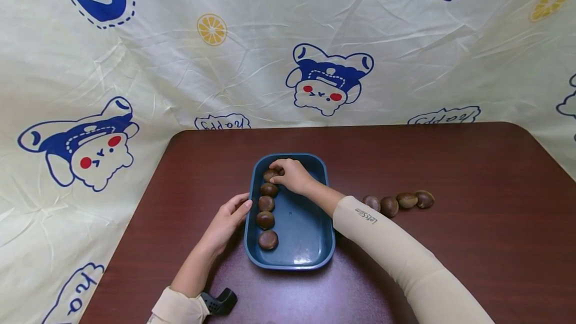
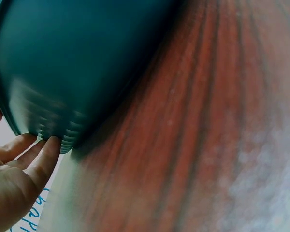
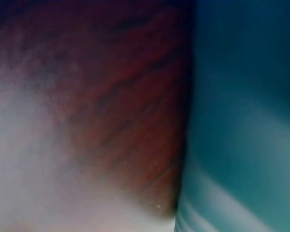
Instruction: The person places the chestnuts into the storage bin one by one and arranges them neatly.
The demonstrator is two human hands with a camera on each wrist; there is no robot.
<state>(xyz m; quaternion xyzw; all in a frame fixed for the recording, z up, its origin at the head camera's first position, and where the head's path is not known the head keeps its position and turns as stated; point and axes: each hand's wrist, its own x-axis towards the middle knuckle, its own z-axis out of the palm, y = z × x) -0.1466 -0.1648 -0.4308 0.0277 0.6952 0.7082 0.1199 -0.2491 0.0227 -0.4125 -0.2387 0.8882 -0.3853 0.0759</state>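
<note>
A blue rectangular tray (image 1: 306, 224) lies on the table, with several brown chestnuts (image 1: 266, 204) lined up along its left side. At the far end of that row, my right hand (image 1: 294, 176) pinches a chestnut (image 1: 270, 175) between thumb and fingers, low inside the tray. My left hand (image 1: 229, 219) touches the tray's left outer wall with fairly straight fingers. In the left wrist view, fingertips (image 2: 50, 145) rest against the ribbed tray wall (image 2: 63, 116). The right wrist view is blurred and shows the tray wall (image 3: 246, 121), not the hand.
Right of the tray, several more chestnuts (image 1: 407, 200) lie in a row on the dark brown table (image 1: 472, 234), partly behind the right sleeve (image 1: 396, 259). A white printed cloth (image 1: 252, 79) hangs behind and left of the table. A black band (image 1: 220, 302) sits at the left wrist.
</note>
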